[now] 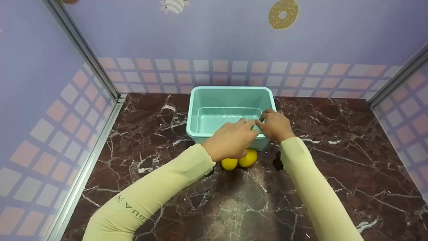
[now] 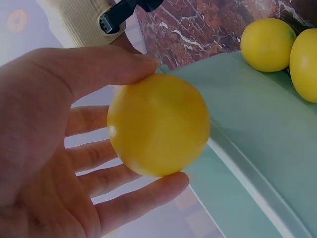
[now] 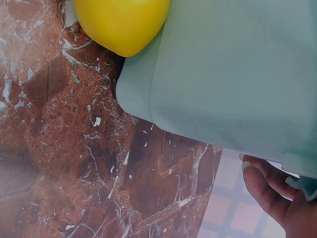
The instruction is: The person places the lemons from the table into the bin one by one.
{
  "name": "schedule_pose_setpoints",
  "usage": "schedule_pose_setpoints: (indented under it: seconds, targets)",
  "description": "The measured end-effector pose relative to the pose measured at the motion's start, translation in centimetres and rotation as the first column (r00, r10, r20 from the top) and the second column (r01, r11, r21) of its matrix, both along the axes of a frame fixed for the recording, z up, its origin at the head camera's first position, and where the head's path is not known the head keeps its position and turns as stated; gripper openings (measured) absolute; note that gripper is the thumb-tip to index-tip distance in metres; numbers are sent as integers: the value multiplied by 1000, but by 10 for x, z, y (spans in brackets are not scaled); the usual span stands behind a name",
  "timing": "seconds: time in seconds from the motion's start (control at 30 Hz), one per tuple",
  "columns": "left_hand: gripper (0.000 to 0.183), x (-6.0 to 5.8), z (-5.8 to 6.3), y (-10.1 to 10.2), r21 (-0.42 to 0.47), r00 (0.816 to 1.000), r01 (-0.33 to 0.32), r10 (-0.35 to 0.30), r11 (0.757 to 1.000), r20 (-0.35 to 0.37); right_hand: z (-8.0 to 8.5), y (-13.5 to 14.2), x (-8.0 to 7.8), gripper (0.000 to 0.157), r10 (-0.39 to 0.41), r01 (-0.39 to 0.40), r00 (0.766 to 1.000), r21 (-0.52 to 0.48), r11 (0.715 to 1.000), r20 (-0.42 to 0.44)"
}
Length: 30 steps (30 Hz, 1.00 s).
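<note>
My left hand [image 1: 230, 140] is over the front rim of a pale teal plastic bin [image 1: 230, 88]. It holds a round yellow lemon [image 2: 158, 124] between thumb and fingers, seen best in the left wrist view. At the bin's right front corner, my right hand [image 1: 276, 126] grips the rim; its fingers [image 3: 265, 191] show beside the outer wall in the right wrist view. Two more lemons, one at left [image 1: 229, 164] and one at right [image 1: 248, 158], lie on the counter against the bin's front. My left hand hides part of the bin's front rim.
The dark red marbled counter [image 1: 334, 160] lies under everything. Behind the bin rises a purple wall [image 1: 227, 36] with a checked border. A metal-framed side panel [image 1: 43, 117] stands on the left, another [image 1: 408, 120] on the right.
</note>
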<state>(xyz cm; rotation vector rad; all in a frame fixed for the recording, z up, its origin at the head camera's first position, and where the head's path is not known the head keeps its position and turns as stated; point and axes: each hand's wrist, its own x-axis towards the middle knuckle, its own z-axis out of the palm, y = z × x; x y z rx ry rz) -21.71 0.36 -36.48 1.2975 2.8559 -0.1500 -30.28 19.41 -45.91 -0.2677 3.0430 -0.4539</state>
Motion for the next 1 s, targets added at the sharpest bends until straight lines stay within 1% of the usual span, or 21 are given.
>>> schedule_pose_setpoints:
  seconds: [0.2,0.47,0.67,0.87,1.0]
  targets:
    - [39,-3,2,-2,7,999,-26,26,1000,35,1,-1,0,43,-2,1,1000,8,1000,12]
    - [34,-8,5,-6,2,998,-39,38,999,54,1,-1,0,42,1,-1,1000,14,1000,24]
    - [35,-10,5,-8,11,996,-50,49,999,74,-1,-1,-2,43,-5,4,1000,21,1000,24]
    - [29,-11,5,-9,39,996,-52,49,998,72,0,0,-1,42,-5,5,1000,12,1000,23]
    - [29,-13,5,-10,53,997,-53,50,997,62,0,1,0,43,1,-1,1000,13,1000,19]
